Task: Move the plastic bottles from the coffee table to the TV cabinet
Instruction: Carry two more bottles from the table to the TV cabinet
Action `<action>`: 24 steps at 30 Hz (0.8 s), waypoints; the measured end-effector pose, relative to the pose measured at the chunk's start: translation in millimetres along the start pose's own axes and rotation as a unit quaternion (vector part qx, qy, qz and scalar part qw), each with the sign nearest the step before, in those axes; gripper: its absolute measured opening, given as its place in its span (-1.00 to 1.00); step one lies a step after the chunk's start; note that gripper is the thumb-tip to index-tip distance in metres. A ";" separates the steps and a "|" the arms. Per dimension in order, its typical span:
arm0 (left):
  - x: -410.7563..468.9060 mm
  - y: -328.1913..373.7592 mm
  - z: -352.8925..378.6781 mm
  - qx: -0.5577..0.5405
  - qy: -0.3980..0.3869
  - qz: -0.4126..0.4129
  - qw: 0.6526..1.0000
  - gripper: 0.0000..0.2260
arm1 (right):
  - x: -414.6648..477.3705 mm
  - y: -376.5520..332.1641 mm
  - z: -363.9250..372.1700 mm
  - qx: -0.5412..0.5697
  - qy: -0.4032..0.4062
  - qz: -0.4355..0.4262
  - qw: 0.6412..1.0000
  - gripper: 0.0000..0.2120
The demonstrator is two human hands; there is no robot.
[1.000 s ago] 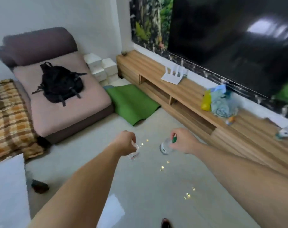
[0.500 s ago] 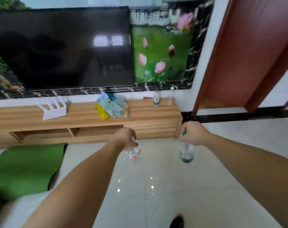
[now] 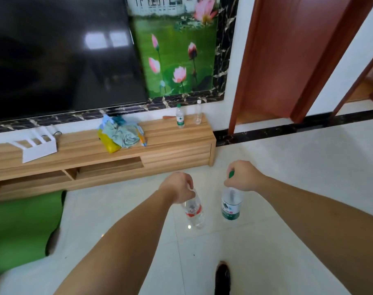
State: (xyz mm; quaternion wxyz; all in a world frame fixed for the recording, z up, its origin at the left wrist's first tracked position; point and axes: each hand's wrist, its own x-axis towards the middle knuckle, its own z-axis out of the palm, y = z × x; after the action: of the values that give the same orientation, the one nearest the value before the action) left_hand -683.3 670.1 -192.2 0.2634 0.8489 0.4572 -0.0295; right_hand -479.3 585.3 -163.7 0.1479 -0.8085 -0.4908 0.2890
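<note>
My left hand (image 3: 178,186) grips the neck of a clear plastic bottle with a red label (image 3: 194,211), which hangs down tilted over the floor. My right hand (image 3: 244,175) holds a clear bottle with a green label (image 3: 231,206) by its green cap, hanging upright. Both are short of the wooden TV cabinet (image 3: 172,143). On the cabinet's right end stand two more bottles: a green-capped bottle (image 3: 179,116) and a clear white-capped bottle (image 3: 198,112).
A bundle of cloths and bags (image 3: 119,135) and a white stand (image 3: 37,144) lie on the cabinet under a large black TV (image 3: 60,56). A green mat (image 3: 21,226) lies on the floor at left. A brown door (image 3: 287,56) is at right. My shoe (image 3: 222,277) is below.
The view swung from the sofa corner to face the cabinet, and I have come closer to it. Both hands still carry their bottles, now hanging lower in front of me.
</note>
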 end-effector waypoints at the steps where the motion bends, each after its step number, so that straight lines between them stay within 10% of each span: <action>1: 4.0 -3.7 1.0 0.007 -0.003 -0.007 1.000 -0.83 | 9.5 1.1 3.9 0.011 -0.004 -0.004 1.000 -0.85; 24: 176.9 -13.0 -86.1 0.021 0.059 -0.096 0.993 -0.92 | 220.1 -19.6 -62.2 -0.084 -0.075 -0.084 0.990 -0.91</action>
State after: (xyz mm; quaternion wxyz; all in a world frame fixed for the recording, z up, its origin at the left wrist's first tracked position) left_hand -607.4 851.3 -175.1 0.2139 0.8070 0.5503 -0.0142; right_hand -377.8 790.9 -175.3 0.0659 -0.7500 -0.5891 0.2933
